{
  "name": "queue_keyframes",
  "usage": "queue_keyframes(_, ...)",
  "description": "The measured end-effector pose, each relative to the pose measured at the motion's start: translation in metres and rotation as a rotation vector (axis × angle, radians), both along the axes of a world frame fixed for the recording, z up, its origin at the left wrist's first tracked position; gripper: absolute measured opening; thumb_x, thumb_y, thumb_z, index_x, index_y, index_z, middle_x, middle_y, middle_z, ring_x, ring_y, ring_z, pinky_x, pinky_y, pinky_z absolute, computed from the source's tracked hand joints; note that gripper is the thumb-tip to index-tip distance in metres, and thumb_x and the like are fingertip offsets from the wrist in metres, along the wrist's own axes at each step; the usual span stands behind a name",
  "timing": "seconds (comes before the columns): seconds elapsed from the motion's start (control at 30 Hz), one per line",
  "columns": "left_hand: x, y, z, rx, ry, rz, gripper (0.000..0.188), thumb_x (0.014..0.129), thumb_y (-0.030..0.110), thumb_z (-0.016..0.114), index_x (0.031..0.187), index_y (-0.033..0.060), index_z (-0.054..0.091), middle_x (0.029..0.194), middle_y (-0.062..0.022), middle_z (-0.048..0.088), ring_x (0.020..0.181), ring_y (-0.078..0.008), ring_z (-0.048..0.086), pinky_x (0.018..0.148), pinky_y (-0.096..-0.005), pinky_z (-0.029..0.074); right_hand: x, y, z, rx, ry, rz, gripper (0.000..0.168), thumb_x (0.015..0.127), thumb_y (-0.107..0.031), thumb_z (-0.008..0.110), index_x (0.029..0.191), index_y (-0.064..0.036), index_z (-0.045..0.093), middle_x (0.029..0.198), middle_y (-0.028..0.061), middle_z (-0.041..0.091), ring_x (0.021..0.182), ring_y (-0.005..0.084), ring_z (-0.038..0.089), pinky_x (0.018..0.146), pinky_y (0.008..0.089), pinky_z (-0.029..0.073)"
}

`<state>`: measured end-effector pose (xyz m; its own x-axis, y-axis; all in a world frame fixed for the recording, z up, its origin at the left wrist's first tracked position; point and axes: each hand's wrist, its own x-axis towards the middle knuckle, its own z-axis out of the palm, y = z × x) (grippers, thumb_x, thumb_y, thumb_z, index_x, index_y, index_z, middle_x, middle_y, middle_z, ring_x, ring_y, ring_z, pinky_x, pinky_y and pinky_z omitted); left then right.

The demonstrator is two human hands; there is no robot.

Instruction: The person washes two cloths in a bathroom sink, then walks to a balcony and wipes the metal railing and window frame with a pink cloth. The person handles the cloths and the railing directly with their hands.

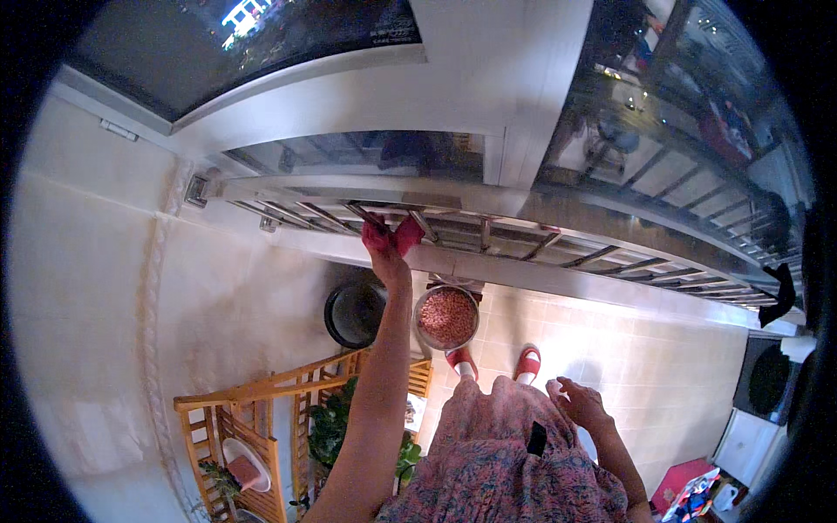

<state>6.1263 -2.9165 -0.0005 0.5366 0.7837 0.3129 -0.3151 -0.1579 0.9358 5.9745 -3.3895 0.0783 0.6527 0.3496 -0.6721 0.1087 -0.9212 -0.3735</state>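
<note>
My left hand reaches forward to the metal railing below the window. It grips a red cloth, pressed around one of the upright bars, and part of the cloth is hidden by the fingers. Down at my right side, my right hand hangs beside my patterned clothing, holding nothing, with its fingers loosely bent and apart. Under my left forearm, on the floor, stands a round bowl full of small reddish nuts or beans.
A black round tub stands left of the bowl. Nearer, a wooden plant rack holds leafy plants and a white dish. A black strip hangs at the railing's right end. Boxes sit at lower right.
</note>
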Motion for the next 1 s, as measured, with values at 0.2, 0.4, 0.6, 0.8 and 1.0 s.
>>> queue_keyframes(0.2,-0.037,-0.072,0.093,-0.213,0.106,-0.26,0.034,0.098,0.008,0.051,0.132,0.0022,0.048,0.118,-0.0089,0.061,0.101,-0.0218,0.059,0.089,-0.0325,0.048,-0.004,0.004,-0.002,0.087,-0.029,-0.034,0.045,0.092,-0.028,0.058,0.133,-0.013,0.051,0.11,0.0129,0.07,0.097,0.0329,0.068,0.085,0.0479,0.052)
queue_keyframes(0.4,0.016,-0.051,0.121,0.36,0.085,-0.134,0.032,0.093,0.014,0.059,0.121,-0.0006,0.054,0.107,-0.0136,0.064,0.093,-0.0242,0.061,0.085,-0.036,0.048,-0.007,-0.012,-0.003,0.03,0.007,-0.046,0.046,0.093,-0.025,0.059,0.137,-0.014,0.049,0.117,0.0113,0.068,0.107,0.032,0.065,0.093,0.045,0.049)
queue_keyframes(0.6,0.027,-0.069,0.036,0.09,0.376,-0.09,0.029,0.092,0.016,0.059,0.117,0.0006,0.057,0.108,-0.0139,0.065,0.1,-0.0254,0.061,0.09,-0.038,0.047,-0.021,-0.031,-0.012,0.006,0.061,-0.07,0.048,0.093,-0.025,0.059,0.139,-0.015,0.047,0.12,0.0117,0.067,0.111,0.0315,0.063,0.094,0.0447,0.048)
queue_keyframes(0.8,0.002,-0.056,-0.045,0.11,0.136,-0.105,0.045,0.094,0.018,0.062,0.133,0.0003,0.049,0.122,-0.0162,0.062,0.109,-0.0261,0.059,0.097,-0.0374,0.046,-0.019,-0.042,-0.008,-0.006,0.058,-0.081,0.049,0.093,-0.025,0.058,0.139,-0.014,0.046,0.12,0.0112,0.067,0.111,0.0306,0.063,0.095,0.0447,0.048)
queue_keyframes(1.0,-0.035,-0.154,0.076,0.03,0.23,-0.178,0.041,0.097,0.016,0.057,0.132,-0.0033,0.048,0.121,-0.0163,0.062,0.107,-0.0239,0.06,0.094,-0.0355,0.047,-0.029,-0.066,-0.01,0.008,0.077,-0.142,0.049,0.093,-0.027,0.057,0.139,-0.013,0.047,0.121,0.0117,0.067,0.111,0.0319,0.063,0.094,0.0458,0.048)
